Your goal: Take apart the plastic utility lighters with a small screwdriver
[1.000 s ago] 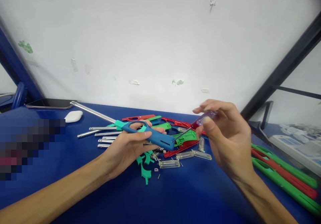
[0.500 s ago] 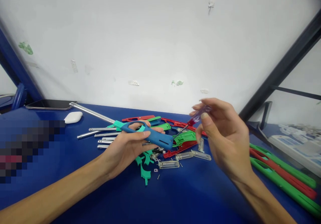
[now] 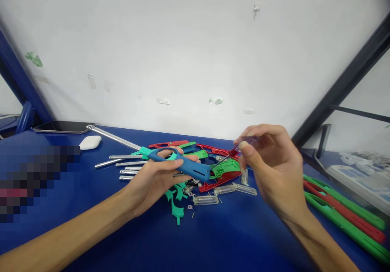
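A blue gas lighter point(image 3: 195, 169) with a green trigger and a long metal tube lies across the fingers of my left hand point(image 3: 158, 174), thumb pressed on top. My right hand point(image 3: 271, 162) is closed around the clear-and-red handle of a screwdriver point(image 3: 234, 150). Its tip meets the end of the lighter's handle, by a small hole. Beneath, on the blue table, lie green lighter shells point(image 3: 225, 167), a red shell point(image 3: 217, 182), clear fuel tanks point(image 3: 205, 200), green triggers point(image 3: 177, 211) and a small screw point(image 3: 193, 214).
Several metal tubes point(image 3: 128, 163) lie left of the pile. A phone point(image 3: 61, 126) and a white case point(image 3: 90, 142) sit at the back left. Green and red shells point(image 3: 347, 211) line the right edge. The white wall point(image 3: 189, 52) rises behind the table.
My right hand has tilted the screwdriver handle lower and shifted its fingers on it. The tip stays at the lighter's end. My left hand holds the lighter in nearly the same place.
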{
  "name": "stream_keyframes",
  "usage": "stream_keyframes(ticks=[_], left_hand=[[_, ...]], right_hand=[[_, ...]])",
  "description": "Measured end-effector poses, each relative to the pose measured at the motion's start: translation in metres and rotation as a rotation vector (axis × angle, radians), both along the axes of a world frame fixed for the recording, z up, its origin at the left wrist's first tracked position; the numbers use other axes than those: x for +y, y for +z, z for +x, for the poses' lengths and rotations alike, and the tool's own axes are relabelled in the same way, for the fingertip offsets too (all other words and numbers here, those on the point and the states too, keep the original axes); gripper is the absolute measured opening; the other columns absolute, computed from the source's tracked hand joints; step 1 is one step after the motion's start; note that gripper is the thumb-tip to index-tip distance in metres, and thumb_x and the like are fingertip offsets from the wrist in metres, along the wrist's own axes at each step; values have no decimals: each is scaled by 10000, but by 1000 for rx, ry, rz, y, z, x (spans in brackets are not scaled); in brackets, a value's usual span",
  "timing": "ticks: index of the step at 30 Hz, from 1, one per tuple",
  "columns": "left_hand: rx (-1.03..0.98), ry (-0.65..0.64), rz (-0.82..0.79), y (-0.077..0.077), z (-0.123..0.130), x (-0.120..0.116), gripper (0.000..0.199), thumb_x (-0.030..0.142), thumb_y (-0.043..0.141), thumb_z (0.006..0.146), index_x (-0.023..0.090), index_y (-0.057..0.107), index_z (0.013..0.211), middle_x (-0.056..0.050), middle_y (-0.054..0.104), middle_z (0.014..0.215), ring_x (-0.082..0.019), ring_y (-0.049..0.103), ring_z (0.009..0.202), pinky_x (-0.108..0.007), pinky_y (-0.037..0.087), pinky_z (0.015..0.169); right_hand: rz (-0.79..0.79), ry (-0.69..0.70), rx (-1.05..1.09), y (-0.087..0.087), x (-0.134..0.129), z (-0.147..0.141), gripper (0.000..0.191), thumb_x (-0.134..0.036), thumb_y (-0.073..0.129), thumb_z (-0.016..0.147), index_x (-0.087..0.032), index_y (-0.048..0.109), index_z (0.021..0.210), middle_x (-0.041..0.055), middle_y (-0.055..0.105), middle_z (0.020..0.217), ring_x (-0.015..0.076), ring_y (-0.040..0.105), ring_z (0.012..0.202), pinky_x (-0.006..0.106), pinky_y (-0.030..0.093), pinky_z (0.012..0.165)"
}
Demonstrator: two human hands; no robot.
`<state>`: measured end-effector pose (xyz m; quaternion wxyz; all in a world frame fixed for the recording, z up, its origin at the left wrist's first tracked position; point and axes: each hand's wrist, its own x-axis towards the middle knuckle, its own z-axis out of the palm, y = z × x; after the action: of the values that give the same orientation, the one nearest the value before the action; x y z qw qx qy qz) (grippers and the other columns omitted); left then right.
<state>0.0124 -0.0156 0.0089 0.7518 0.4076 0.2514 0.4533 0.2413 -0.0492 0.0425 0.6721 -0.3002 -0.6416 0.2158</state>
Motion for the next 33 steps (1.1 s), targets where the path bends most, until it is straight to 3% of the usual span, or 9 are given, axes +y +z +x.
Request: stream_keyframes(ticks=[3, 6, 10, 15, 18, 22, 24, 27, 33], left_hand=[[4, -2, -1, 0, -1, 1, 72, 170, 764, 880, 178, 703, 917, -132, 764, 1264, -390, 623, 1343, -603, 432, 1190], [1, -3, 4, 0, -1, 0, 76, 168, 761, 885, 175, 697, 926, -131, 757, 1279, -387, 619, 1347, -592, 451, 1178], [0, -3, 7, -1, -3, -1, 80, 166, 758, 887, 173, 687, 925, -133, 759, 1268, -385, 619, 1347, -584, 459, 1173], [-5, -4, 5, -2, -3, 0, 82, 171, 755, 889, 170, 679, 918, -138, 764, 1250, -378, 634, 1329, -570, 466, 1171], [-6, -7, 3, -2, -2, 1, 84, 171, 756, 887, 167, 677, 913, -141, 765, 1243, -380, 640, 1321, -571, 477, 1161], [-3, -2, -2, 0, -1, 1, 76, 169, 751, 895, 157, 676, 903, -142, 766, 1240, -369, 658, 1298, -552, 489, 1156], [-3, 4, -6, 1, -1, 0, 64, 150, 739, 900, 157, 678, 920, -138, 772, 1225, -353, 668, 1287, -537, 500, 1148], [-5, 7, -10, 1, -1, -1, 82, 143, 739, 897, 157, 687, 959, -138, 776, 1211, -342, 678, 1273, -529, 521, 1129], [-2, 11, -11, -1, -2, 1, 66, 139, 742, 892, 158, 684, 919, -133, 777, 1210, -339, 679, 1272, -519, 525, 1123]], right_hand=[[-24, 20, -20, 0, 0, 0, 198, -240, 702, 984, -317, 692, 1165, 49, 687, 1129, 216, 680, 1043, 222, 538, 451], [9, -8, -18, -1, 0, -1, 167, -219, 752, 946, -317, 718, 1076, 46, 662, 1192, 226, 641, 1150, 222, 553, 510], [2, -30, 10, -1, 0, -1, 184, -199, 773, 923, -320, 719, 1050, 20, 625, 995, 193, 652, 986, 201, 517, 443], [3, -17, -3, -1, 0, 0, 233, -214, 734, 963, -329, 725, 1166, 40, 659, 1179, 199, 655, 1083, 201, 550, 488], [32, -37, 16, -1, 0, 1, 194, -182, 782, 917, -317, 747, 1052, 19, 634, 1077, 162, 631, 975, 183, 539, 493], [1, -26, 2, 1, -1, 0, 269, -195, 714, 970, -322, 709, 1208, 44, 668, 1099, 198, 671, 1010, 203, 538, 439], [13, -31, 2, 1, -2, 0, 226, -184, 738, 946, -308, 725, 1134, 48, 646, 1177, 208, 656, 1090, 203, 559, 470], [36, -28, 26, 2, -3, 0, 178, -152, 796, 888, -294, 712, 955, 16, 619, 1049, 175, 640, 994, 182, 554, 468], [-4, 41, -29, 0, -3, 0, 242, -182, 694, 985, -326, 705, 1179, 43, 678, 1133, 213, 664, 1112, 203, 549, 467]])
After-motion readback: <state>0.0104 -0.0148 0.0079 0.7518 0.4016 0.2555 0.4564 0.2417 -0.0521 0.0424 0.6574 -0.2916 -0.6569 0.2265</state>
